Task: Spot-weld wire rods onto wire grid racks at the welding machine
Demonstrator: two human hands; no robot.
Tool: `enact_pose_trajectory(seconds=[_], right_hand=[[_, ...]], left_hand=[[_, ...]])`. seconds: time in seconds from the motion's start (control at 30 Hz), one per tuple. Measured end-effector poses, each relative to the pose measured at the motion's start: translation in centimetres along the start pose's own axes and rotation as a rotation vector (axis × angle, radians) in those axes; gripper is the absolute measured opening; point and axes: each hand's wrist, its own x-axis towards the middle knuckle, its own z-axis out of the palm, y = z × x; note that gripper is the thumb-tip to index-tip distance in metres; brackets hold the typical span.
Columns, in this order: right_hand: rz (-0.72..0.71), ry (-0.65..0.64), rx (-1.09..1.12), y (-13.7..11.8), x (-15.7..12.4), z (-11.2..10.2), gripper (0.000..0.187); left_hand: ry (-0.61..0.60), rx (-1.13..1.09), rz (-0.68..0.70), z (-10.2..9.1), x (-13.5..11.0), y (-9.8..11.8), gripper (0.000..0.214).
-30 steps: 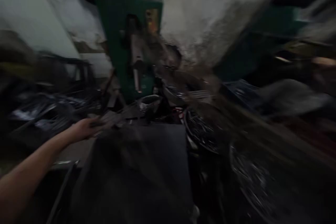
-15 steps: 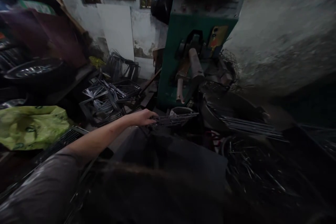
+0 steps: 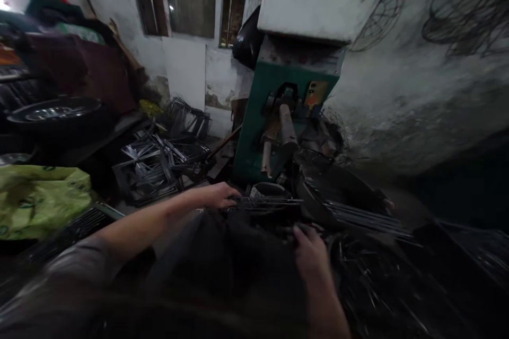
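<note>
My left hand [image 3: 220, 195] is closed on one end of a thin metal wire frame [image 3: 278, 202], which sticks out to the right, low over the dark cloth across my lap [image 3: 238, 259]. My right hand [image 3: 311, 249] is near the right edge of that cloth, below the frame's far end. Its fingers are curled in and blurred, and what they hold, if anything, cannot be made out. Just behind the wire frame stands a round pan [image 3: 270, 189].
Ahead rises a green machine [image 3: 246, 143] with two protruding electrode arms [image 3: 287, 124]. On the right are a basin with long metal rods [image 3: 358, 217] and a container of short wire pieces [image 3: 369, 275]. Bent wire frames [image 3: 159, 159] lie heaped left, beyond a yellow-green bag [image 3: 43, 196].
My right hand has come into view at the lower right. The left hand still grips the wire frame. The view has tilted up, showing more of the wall and the machine's white top.
</note>
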Motion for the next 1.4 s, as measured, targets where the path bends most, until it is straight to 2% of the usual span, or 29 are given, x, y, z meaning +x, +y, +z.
enact_pose_trajectory(seconds=[0.03,0.1,0.17,0.23,0.33,0.5,0.7,0.97,1.2,1.4], right_hand=[[0.034,-0.028,0.065,-0.4,1.2,3.0,0.047],[0.014,0.003,0.152,-0.7,3.0,7.6,0.045],[-0.033,0.060,0.174,-0.6,4.0,10.3,0.044],[-0.056,0.105,0.190,-0.3,4.6,11.6,0.043],[-0.079,0.141,0.264,0.0,4.8,12.3,0.042],[-0.126,0.113,0.372,-0.1,4.7,12.9,0.043],[-0.178,0.077,0.323,0.2,5.4,12.8,0.040],[-0.234,0.060,0.238,-0.8,6.3,13.1,0.037],[-0.213,0.015,0.295,-1.3,7.4,13.6,0.041],[-0.318,0.019,0.136,-1.2,8.7,13.1,0.034]], left_hand=[[0.008,-0.006,-0.009,-0.2,-0.2,-0.1,0.031],[0.025,-0.022,-0.024,-0.6,-0.6,-0.4,0.031],[0.037,-0.018,-0.042,-0.9,-0.9,-0.8,0.032],[0.047,-0.008,-0.058,-1.1,-1.1,-1.2,0.032],[0.050,-0.031,-0.071,-1.2,-1.3,-1.7,0.033],[0.067,-0.058,-0.072,-1.1,-1.4,-2.3,0.034],[0.071,-0.114,-0.102,-1.5,-1.5,-2.2,0.031],[0.078,-0.149,-0.114,-2.4,-1.3,-1.9,0.030],[0.112,-0.160,-0.067,-2.2,-0.7,-3.4,0.031],[0.116,-0.181,-0.084,-2.0,-0.2,-3.9,0.033]])
